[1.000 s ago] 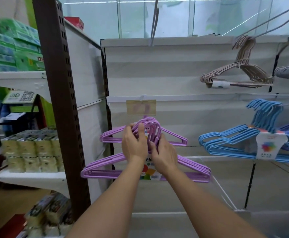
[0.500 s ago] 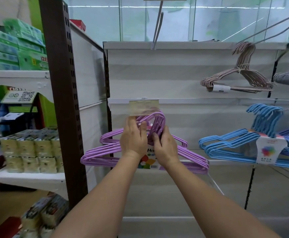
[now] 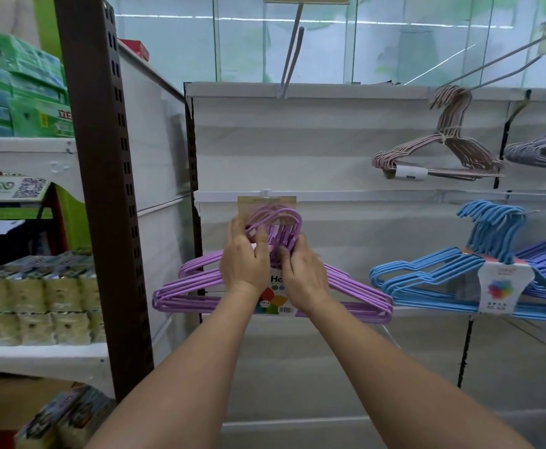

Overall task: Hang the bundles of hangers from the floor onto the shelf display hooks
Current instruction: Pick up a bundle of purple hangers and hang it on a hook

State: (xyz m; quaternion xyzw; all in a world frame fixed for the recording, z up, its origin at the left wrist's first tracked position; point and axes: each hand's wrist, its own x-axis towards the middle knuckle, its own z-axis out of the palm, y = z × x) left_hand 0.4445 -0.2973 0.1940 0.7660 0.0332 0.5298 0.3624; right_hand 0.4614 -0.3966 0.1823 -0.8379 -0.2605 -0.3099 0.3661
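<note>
While both your hands grip the necks of the purple plastic hanger bundle (image 3: 346, 293), its curved hooks overlap the tan price tag (image 3: 266, 205) — left hand (image 3: 244, 267) and right hand (image 3: 304, 277) curled round it, left of the blue hanger bundle (image 3: 427, 273)

Soft, even light filled the scene, brightest through the glass (image 3: 394, 43) above, with faint shadows. Edges bowed from the wide lens, and the lower-left boxes (image 3: 64, 419) were blurred.
</note>
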